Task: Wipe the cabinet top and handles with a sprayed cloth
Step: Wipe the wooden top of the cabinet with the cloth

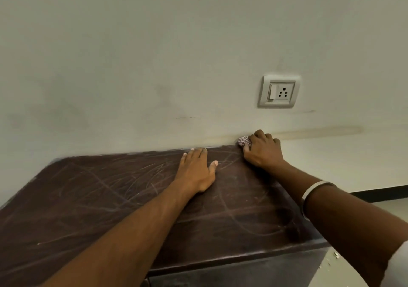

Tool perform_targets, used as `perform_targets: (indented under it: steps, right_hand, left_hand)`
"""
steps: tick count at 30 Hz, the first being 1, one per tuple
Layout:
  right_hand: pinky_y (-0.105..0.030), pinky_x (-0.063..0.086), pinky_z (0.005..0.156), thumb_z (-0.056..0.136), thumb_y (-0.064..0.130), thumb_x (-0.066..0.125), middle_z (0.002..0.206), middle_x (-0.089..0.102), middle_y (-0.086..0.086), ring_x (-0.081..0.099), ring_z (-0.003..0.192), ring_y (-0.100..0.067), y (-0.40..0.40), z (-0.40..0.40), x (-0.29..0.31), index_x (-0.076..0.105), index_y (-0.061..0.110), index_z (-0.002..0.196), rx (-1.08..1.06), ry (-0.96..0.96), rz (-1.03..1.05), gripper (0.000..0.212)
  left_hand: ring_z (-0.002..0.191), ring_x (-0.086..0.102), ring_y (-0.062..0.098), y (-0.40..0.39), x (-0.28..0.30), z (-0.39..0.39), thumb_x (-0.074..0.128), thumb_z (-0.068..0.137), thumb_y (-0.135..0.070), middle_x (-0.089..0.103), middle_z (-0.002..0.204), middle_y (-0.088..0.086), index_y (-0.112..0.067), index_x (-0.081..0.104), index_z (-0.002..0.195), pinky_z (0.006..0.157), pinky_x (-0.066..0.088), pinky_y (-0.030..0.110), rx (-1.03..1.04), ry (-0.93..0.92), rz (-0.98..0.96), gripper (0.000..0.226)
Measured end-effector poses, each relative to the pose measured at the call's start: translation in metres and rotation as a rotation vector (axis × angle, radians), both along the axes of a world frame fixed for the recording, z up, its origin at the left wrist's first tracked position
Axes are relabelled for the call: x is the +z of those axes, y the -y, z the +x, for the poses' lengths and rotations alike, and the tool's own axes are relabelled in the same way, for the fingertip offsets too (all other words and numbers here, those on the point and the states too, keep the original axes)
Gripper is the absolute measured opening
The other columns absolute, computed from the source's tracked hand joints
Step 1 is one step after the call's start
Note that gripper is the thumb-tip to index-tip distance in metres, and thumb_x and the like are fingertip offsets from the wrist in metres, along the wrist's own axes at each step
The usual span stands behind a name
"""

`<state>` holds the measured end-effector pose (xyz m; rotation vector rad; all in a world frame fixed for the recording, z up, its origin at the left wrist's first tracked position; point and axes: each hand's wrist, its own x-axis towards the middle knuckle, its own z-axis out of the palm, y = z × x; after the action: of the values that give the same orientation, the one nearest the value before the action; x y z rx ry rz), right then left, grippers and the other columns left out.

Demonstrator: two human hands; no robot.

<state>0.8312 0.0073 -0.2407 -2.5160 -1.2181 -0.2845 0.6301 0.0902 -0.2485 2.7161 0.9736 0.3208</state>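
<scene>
The dark brown cabinet top (92, 200) fills the lower half of the view, covered in pale scratch and streak marks. My right hand (263, 151) is at its far right corner against the wall, closed on a small checked cloth (242, 141) that pokes out to the left of my fingers. My left hand (195, 168) lies flat on the top, palm down with fingers stretched toward the wall, a short way left of the cloth. The cabinet's handles are out of view.
A pale wall stands directly behind the cabinet, with a switch and socket plate (279, 92) above my right hand. Right of the cabinet is light floor (388, 209) with a dark skirting strip and some white specks near the cabinet's side.
</scene>
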Motion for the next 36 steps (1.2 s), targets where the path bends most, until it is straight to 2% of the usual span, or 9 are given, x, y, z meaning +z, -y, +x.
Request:
perform_targets:
  steps: [2,4,10,14,18,23,28,32,36]
  right_hand:
    - [-0.047,0.039,0.100,0.093,0.036,0.040,0.138,0.044,-0.009,0.042,0.126,-0.031,0.003,0.003,0.004,0.050,0.016,0.133,0.036,-0.071,0.006,0.046]
    - [-0.045,0.042,0.098,0.091,0.037,0.042,0.139,0.045,-0.009,0.042,0.126,-0.033,0.005,0.006,0.004,0.045,0.024,0.137,0.058,-0.071,-0.010,0.047]
    - [-0.043,0.040,0.100,0.093,0.051,0.041,0.133,0.046,-0.008,0.042,0.124,-0.031,0.008,0.012,0.011,0.049,0.029,0.135,0.101,-0.036,-0.091,0.049]
    - [-0.042,0.040,0.099,0.092,0.049,0.043,0.132,0.045,-0.008,0.043,0.122,-0.030,0.009,0.007,0.010,0.047,0.030,0.139,0.133,0.049,-0.156,0.051]
    - [-0.042,0.038,0.101,0.091,0.051,0.044,0.139,0.041,-0.006,0.040,0.126,-0.030,0.018,0.013,0.008,0.044,0.036,0.140,0.173,0.030,-0.168,0.052]
    - [-0.042,0.022,0.115,0.094,0.047,0.040,0.153,0.031,-0.004,0.025,0.139,-0.032,0.015,0.023,-0.004,0.037,0.035,0.145,0.072,-0.226,-0.084,0.053]
    - [-0.043,0.021,0.119,0.093,0.036,0.045,0.156,0.032,-0.006,0.026,0.141,-0.033,0.011,0.010,-0.001,0.037,0.027,0.147,0.149,-0.207,-0.086,0.055]
    - [-0.043,0.019,0.118,0.094,0.038,0.045,0.158,0.029,-0.003,0.024,0.141,-0.032,0.022,0.012,0.000,0.035,0.031,0.148,0.189,-0.158,-0.149,0.055]
    - [-0.037,0.014,0.117,0.097,0.043,0.041,0.155,0.033,-0.004,0.026,0.142,-0.029,0.021,0.024,0.001,0.037,0.032,0.147,0.183,-0.205,-0.139,0.052]
  left_hand:
    - [0.149,0.007,0.025,-0.002,-0.001,0.000,0.026,0.100,-0.047,0.013,0.161,0.009,-0.011,0.015,0.153,0.121,0.004,0.042,0.010,-0.011,-0.026,0.064]
    - [0.149,0.006,0.025,-0.002,-0.002,-0.001,0.026,0.101,-0.047,0.011,0.161,0.008,-0.011,0.015,0.153,0.121,0.004,0.042,0.022,-0.027,-0.040,0.064]
    - [0.149,0.008,0.024,0.003,-0.002,-0.023,0.026,0.100,-0.047,0.014,0.161,0.007,-0.012,0.018,0.152,0.121,0.004,0.041,0.020,0.015,-0.021,0.063]
    - [0.149,0.008,0.023,0.014,-0.003,-0.044,0.026,0.101,-0.047,0.014,0.161,0.006,-0.013,0.018,0.152,0.121,0.003,0.039,0.039,0.014,-0.013,0.063]
    - [0.149,0.008,0.021,0.021,-0.005,-0.055,0.027,0.101,-0.047,0.015,0.161,0.005,-0.014,0.018,0.153,0.121,0.003,0.038,0.044,0.034,-0.004,0.062]
    - [0.149,0.007,0.020,0.027,-0.003,-0.067,0.027,0.101,-0.047,0.014,0.161,0.003,-0.015,0.016,0.153,0.120,0.002,0.037,0.041,0.032,-0.010,0.062]
    - [0.149,0.006,0.020,0.030,-0.005,-0.074,0.027,0.101,-0.047,0.013,0.161,0.003,-0.015,0.016,0.153,0.120,0.002,0.037,0.053,0.023,-0.008,0.062]
    - [0.149,0.006,0.018,0.037,-0.007,-0.073,0.027,0.100,-0.047,0.013,0.161,0.002,-0.015,0.017,0.153,0.121,0.002,0.036,0.063,0.044,-0.028,0.062]
    - [0.149,0.007,0.018,0.040,-0.008,-0.073,0.028,0.100,-0.047,0.014,0.161,0.002,-0.015,0.018,0.153,0.121,0.002,0.036,0.063,0.056,-0.024,0.062]
